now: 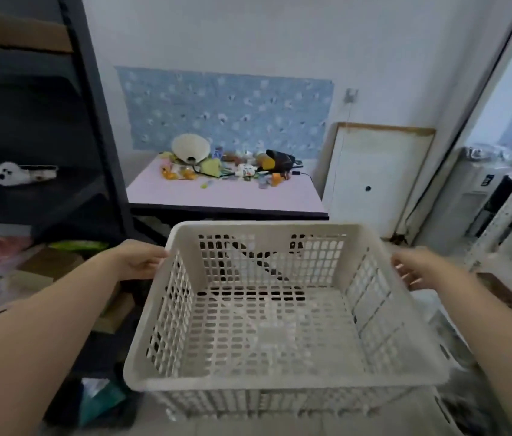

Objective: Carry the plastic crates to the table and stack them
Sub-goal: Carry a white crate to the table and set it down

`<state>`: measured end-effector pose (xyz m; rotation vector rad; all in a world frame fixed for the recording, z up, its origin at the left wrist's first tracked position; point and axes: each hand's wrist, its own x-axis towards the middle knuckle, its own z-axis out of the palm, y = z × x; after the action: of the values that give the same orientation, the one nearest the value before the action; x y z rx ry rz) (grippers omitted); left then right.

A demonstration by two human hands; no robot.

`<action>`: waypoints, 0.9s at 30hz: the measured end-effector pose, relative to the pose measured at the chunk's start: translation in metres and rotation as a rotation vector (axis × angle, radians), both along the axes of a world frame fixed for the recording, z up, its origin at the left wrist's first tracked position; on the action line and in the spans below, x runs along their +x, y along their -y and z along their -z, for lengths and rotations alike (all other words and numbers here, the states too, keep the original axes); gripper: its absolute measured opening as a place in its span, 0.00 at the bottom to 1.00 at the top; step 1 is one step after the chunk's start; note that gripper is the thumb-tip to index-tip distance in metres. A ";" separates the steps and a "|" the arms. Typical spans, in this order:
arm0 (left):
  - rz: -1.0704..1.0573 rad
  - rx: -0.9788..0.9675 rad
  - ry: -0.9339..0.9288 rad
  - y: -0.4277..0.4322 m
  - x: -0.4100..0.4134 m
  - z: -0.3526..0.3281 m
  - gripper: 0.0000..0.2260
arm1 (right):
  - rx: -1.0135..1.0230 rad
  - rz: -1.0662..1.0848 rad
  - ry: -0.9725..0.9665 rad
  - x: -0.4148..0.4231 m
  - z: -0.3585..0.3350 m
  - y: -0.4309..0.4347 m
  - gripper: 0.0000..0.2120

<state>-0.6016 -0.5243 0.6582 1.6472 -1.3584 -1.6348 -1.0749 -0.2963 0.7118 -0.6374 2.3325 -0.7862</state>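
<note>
Straight ahead of you, at 12 o'clock, stands the table (226, 196) with a pale pink top, pushed against a white wall with a blue patterned sheet (226, 111) on it. The far part of the table carries a heap of small things (226, 166); they are too small to name, but a round cream-coloured object lies among them. At 9 o'clock there is a dark shelf rack (28, 121) with a white soft toy (22, 174) on one level. At 2 o'clock a white board (377, 177) leans on the wall.

You hold the white plastic crate (280, 306) in front of you, low, at 6 o'clock, well apart from the table. It is empty. Your left hand (141, 261) is closed on its left rim, your right hand (415, 269) grips the right rim; this hand is blurred. The floor under the crate is hard to make out.
</note>
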 end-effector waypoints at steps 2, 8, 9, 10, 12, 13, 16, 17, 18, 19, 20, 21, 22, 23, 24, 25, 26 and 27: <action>-0.046 -0.022 0.025 0.025 -0.025 0.026 0.07 | 0.049 0.041 0.044 -0.018 0.029 0.026 0.06; -0.129 -0.035 0.058 0.143 -0.100 0.095 0.10 | 0.104 0.148 0.088 -0.073 0.091 0.135 0.02; -0.125 -0.012 0.079 0.160 -0.109 0.105 0.10 | 0.118 0.156 0.092 -0.080 0.101 0.154 0.02; -0.128 0.007 0.097 0.178 -0.118 0.113 0.10 | 0.128 0.162 0.103 -0.088 0.110 0.173 0.03; -0.144 0.023 0.120 0.214 -0.139 0.129 0.09 | 0.130 0.188 0.111 -0.104 0.132 0.212 0.03; -0.158 0.028 0.130 0.231 -0.149 0.137 0.09 | 0.128 0.198 0.116 -0.112 0.145 0.229 0.04; -0.201 0.055 0.197 0.271 -0.178 0.162 0.07 | 0.170 0.205 0.147 -0.135 0.189 0.271 0.11; -0.208 0.066 0.219 0.282 -0.188 0.171 0.05 | 0.187 0.199 0.143 -0.143 0.205 0.284 0.12; -0.214 0.079 0.237 0.294 -0.197 0.183 0.03 | 0.192 0.199 0.139 -0.152 0.223 0.296 0.13; -0.218 0.089 0.259 0.304 -0.206 0.194 0.02 | 0.187 0.216 0.149 -0.161 0.242 0.310 0.12; -0.221 0.098 0.291 0.316 -0.216 0.207 0.02 | 0.183 0.228 0.152 -0.173 0.259 0.327 0.12; -0.228 0.097 0.317 0.327 -0.224 0.223 0.02 | 0.190 0.223 0.149 -0.185 0.278 0.344 0.12; -0.238 0.098 0.341 0.337 -0.232 0.240 0.02 | 0.202 0.205 0.153 -0.195 0.298 0.361 0.12; -0.253 0.100 0.348 0.347 -0.241 0.258 0.02 | 0.210 0.190 0.153 -0.206 0.317 0.379 0.12; -0.265 0.104 0.362 0.359 -0.252 0.277 0.03 | 0.212 0.191 0.171 -0.217 0.337 0.397 0.12; -0.290 0.103 0.381 0.373 -0.263 0.301 0.06 | 0.211 0.185 0.178 -0.229 0.360 0.414 0.11; -0.328 0.118 0.393 0.383 -0.272 0.324 0.08 | 0.218 0.170 0.178 -0.237 0.383 0.429 0.11; -0.357 0.149 0.407 0.391 -0.280 0.349 0.08 | 0.235 0.154 0.176 -0.242 0.408 0.440 0.10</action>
<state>-0.8818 -0.9149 0.3091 2.2526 -1.0452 -1.2619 -1.3169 -0.7367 0.3034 -0.2789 2.2838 -0.5958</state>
